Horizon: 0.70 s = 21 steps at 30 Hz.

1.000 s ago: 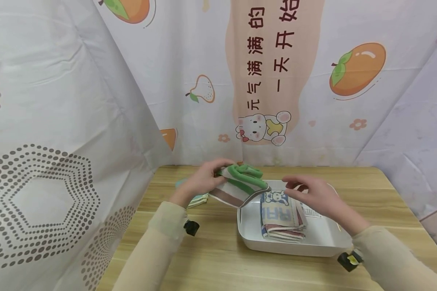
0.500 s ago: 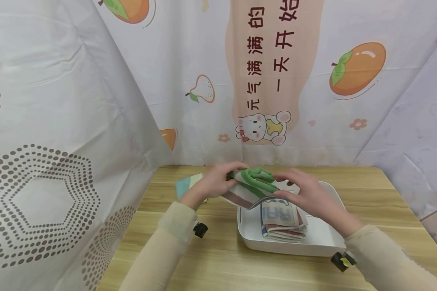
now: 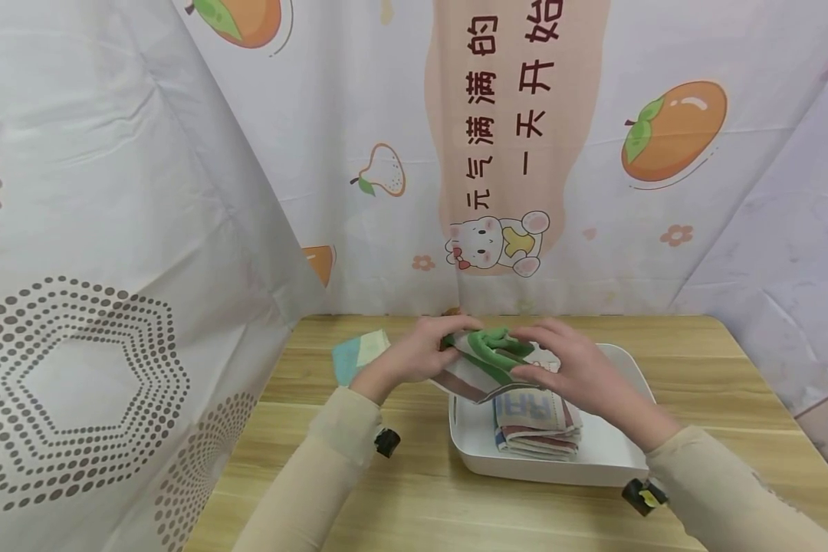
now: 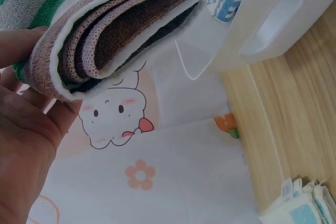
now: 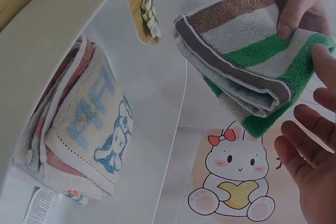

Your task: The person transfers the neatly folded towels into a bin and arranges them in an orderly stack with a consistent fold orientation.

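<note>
My left hand [image 3: 424, 351] grips a folded striped towel [image 3: 471, 377], green, white and brown, by its left end. It is held up over the left side of a white plastic bin [image 3: 545, 471]. In the right wrist view, my left thumb presses on the towel's upper face. My right hand [image 3: 576, 368] is at the towel's right end, its thumb [image 5: 324, 61] at the green edge and the other fingers spread apart. Inside the bin lies a folded cream towel [image 3: 534, 422] with blue lettering and a blue cartoon figure, partly hidden by the striped one.
A folded blue and pale yellow cloth [image 3: 348, 359] lies on the wooden table [image 3: 414, 506] left of the bin. A printed curtain [image 3: 386, 253] hangs behind the table. The bin has a slot handle [image 5: 144, 18] in one side wall.
My left hand has carried the striped towel rightward, further over the bin. My right hand has moved slightly left to meet the towel. More of the blue and yellow cloth shows.
</note>
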Tool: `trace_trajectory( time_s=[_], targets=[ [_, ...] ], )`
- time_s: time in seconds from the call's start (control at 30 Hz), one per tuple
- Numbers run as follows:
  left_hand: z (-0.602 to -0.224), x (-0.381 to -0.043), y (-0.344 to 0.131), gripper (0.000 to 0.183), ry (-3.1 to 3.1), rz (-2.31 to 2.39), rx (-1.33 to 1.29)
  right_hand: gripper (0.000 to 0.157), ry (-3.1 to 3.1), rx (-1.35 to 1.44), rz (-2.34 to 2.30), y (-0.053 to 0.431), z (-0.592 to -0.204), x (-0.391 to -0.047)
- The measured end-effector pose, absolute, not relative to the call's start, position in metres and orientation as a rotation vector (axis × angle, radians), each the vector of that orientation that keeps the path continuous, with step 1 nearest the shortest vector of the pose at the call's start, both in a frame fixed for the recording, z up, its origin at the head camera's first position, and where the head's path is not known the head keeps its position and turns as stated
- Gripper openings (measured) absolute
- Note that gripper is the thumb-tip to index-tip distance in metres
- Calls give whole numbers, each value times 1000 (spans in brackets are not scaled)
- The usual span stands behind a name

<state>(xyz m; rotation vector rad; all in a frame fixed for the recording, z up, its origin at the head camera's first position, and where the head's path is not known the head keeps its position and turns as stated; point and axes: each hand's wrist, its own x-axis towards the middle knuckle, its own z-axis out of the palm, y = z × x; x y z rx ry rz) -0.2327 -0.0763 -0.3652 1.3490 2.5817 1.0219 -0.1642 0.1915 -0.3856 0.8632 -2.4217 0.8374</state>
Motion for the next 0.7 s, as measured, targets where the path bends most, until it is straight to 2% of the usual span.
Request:
trace_trajectory(
  time_s=[0.7],
  targets=[
    [-367, -223, -69, 49, 2563, 968, 1529, 65, -2380, 885, 730, 190, -388, -165]
  ],
)
